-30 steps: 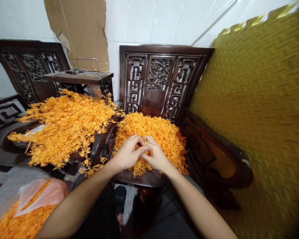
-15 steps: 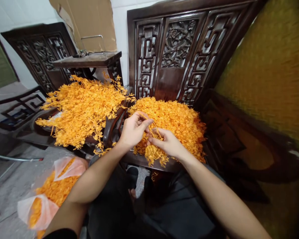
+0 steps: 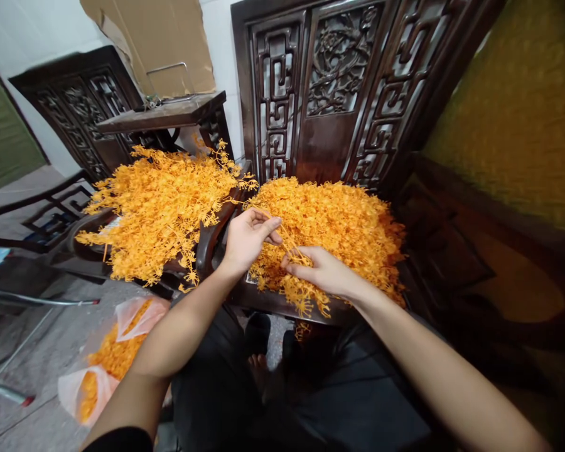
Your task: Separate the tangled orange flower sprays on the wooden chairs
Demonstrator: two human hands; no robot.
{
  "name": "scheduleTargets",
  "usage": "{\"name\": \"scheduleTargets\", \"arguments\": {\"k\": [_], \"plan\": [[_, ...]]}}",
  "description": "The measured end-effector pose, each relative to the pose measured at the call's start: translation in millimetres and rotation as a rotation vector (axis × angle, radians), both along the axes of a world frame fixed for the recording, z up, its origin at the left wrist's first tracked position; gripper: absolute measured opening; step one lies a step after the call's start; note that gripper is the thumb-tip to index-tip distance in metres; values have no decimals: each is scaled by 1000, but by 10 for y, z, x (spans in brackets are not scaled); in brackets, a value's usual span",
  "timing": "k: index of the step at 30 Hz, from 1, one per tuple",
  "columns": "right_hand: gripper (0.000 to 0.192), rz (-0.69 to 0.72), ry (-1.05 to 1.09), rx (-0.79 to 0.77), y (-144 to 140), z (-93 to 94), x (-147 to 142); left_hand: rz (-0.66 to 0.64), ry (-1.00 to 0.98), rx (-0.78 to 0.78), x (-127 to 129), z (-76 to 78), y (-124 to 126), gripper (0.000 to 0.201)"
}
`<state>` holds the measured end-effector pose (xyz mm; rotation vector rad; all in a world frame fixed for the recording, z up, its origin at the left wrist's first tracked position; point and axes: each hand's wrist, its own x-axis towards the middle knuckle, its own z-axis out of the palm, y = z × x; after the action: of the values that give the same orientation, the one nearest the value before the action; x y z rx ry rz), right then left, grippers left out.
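Note:
My left hand (image 3: 250, 238) pinches a thin orange plastic stem, thumb against the fingers. The stem (image 3: 289, 237) runs down to the right toward my right hand (image 3: 321, 270), whose thumb and fingers are closed on its other part. Beneath both hands, a thick heap of orange plastic sprigs (image 3: 343, 220) covers the seat of a dark carved wooden chair (image 3: 327, 147). Some sprigs hang over the seat's front edge below my right hand. Fingers hide part of what each hand grips.
Another pile of orange sprigs (image 3: 160, 213) lies to the left, past the chair's armrest (image 3: 211, 235). On the floor at lower left sits a translucent plastic bag (image 3: 141, 317) with orange pieces. A small wooden table (image 3: 169, 110) and cardboard (image 3: 155, 44) stand behind.
My left hand has shifted slightly left and my right hand slightly right, so more of the stem shows between them. The view has moved a little.

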<state>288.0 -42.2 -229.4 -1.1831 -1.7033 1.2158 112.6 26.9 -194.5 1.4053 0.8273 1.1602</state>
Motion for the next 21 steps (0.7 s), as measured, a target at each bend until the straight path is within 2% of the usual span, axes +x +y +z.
{"name": "scheduleTargets", "arguments": {"k": [4,6,8,10,12,14,15,17,21], "plan": [[21,-3,43,-84,11,-55,-1,-6,-70,-86,54,-121,62,47],[17,-65,128,-161,2,-96,6,-37,-89,-128,88,-183,62,46],[16,-161,217,-233,-12,-131,26,-87,-79,-98,103,-216,25,44],[17,-253,275,-283,-23,-146,58,-82,11,70,92,-210,-51,41],[23,-312,300,-294,-30,-137,88,-58,199,350,66,-177,-152,29],[27,-308,273,-241,-35,-114,101,-98,414,592,53,-146,-245,15],[27,-290,233,-197,-38,-102,100,-144,495,665,56,-139,-277,13],[25,-259,124,-115,-41,-87,86,-219,573,720,77,-152,-304,16],[15,-232,-37,-66,-32,-97,69,-256,590,721,109,-210,-271,17]]}}
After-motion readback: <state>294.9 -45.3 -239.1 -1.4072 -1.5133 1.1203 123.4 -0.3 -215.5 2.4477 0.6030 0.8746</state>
